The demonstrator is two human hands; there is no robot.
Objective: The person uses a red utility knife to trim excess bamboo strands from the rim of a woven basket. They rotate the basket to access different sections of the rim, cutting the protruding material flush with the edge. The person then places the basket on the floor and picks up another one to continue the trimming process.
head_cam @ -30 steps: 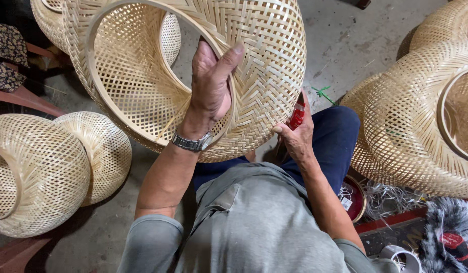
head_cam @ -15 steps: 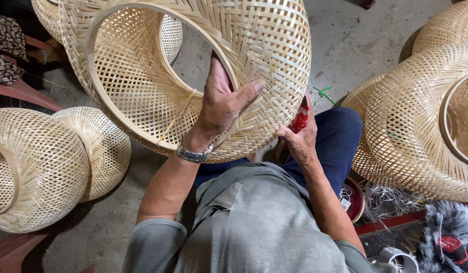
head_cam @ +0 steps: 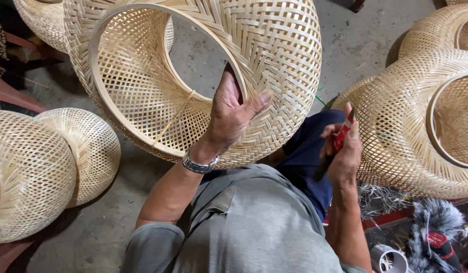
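A large woven bamboo shade (head_cam: 274, 55), bulbous and open at both ends, fills the far centre of the view, tilted so that its hooped opening faces left and toward the camera. At far right stand two more woven shades (head_cam: 421, 126), one overlapping the other, their open rims turned to the right. At near left, a pair of paler woven shades (head_cam: 47, 162) rest on the grey concrete floor (head_cam: 107, 227), touching each other. The person's grey shirt (head_cam: 249, 227) and dark blue trousers (head_cam: 310, 167) occupy the near centre. The left hand (head_cam: 229, 114) is clamped on the near rim of the large shade, fingers hooked inside the hoop and thumb pressed on the outer weave; a metal wristwatch (head_cam: 198, 164) circles the wrist. The right hand (head_cam: 342, 151) is apart from the shade, to its right and just beside the right-hand shades, closed around a small red-handled tool (head_cam: 341, 136). A heap of pale shavings (head_cam: 380, 197) lies near right.
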